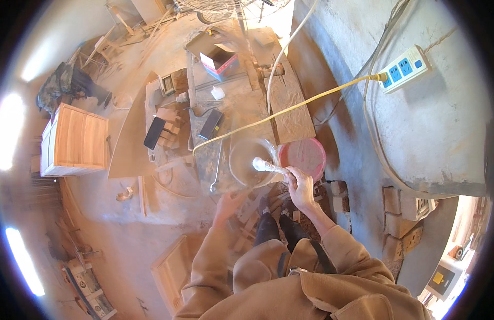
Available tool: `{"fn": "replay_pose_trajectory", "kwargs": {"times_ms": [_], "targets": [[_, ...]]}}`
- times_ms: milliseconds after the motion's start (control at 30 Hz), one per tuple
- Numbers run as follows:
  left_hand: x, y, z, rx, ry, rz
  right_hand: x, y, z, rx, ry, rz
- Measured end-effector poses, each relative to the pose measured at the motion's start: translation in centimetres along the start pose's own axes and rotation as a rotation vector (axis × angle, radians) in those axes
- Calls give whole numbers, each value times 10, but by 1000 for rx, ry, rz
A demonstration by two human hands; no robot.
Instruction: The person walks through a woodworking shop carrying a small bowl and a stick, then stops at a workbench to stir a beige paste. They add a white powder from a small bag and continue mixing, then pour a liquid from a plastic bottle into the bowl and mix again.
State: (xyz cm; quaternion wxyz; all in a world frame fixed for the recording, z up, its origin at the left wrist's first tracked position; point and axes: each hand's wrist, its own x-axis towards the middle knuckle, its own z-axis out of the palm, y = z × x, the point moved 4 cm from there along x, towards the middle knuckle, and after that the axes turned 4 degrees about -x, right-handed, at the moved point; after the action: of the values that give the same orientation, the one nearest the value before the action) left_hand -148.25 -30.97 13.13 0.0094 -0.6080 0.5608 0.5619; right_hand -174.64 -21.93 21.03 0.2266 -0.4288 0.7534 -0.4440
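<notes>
My right hand (301, 188) is closed around a stick coated in white (269, 166), its thick pale end over the mouth of a whitish round bucket (233, 166). The stick's exact kind is not clear. Close to the bucket's near left rim is my left hand (230, 207), smeared by motion; whether it touches the rim I cannot tell. A pink-rimmed round lid or tub (322, 160) is just right of the bucket. Left of the bucket, a metal wrench (217, 169) lies on the dusty bench (233, 120).
A yellow cable (300, 106) crosses the bench to a wall-mounted power strip (404, 69). On the bench are a dark box (210, 125), a white container (218, 93) and an open carton (220, 61). A wooden cabinet (81, 140) stands at left; bricks (399, 224) are at right.
</notes>
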Motion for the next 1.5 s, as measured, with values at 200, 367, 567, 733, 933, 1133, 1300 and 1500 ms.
{"fn": "replay_pose_trajectory", "kwargs": {"times_ms": [200, 367, 567, 733, 933, 1133, 1300, 1500], "targets": [[-16, 32, 27, 385, 182, 225, 6, 6, -2, -35, 29, 2], [-33, 51, 27, 381, 224, 255, 13, 13, 0, 117, -51, 239], [-52, 57, 8, 372, 341, 280, 24, 15, 8, 128, -29, 235], [-54, 49, 4, 397, 375, 211, 27, 17, 11, 14, 3, 171], [-59, 59, 16, 433, 305, 265, 32, 19, 14, -47, -2, 143], [-51, 56, 31, 665, 221, 262, 29, 21, 11, -6, 9, 159], [-48, 50, 35, 676, 342, 294, 30, 27, 15, -14, -4, 176], [-45, 63, 31, 607, 317, 164, 29, 38, 23, -49, 46, 118]]}}
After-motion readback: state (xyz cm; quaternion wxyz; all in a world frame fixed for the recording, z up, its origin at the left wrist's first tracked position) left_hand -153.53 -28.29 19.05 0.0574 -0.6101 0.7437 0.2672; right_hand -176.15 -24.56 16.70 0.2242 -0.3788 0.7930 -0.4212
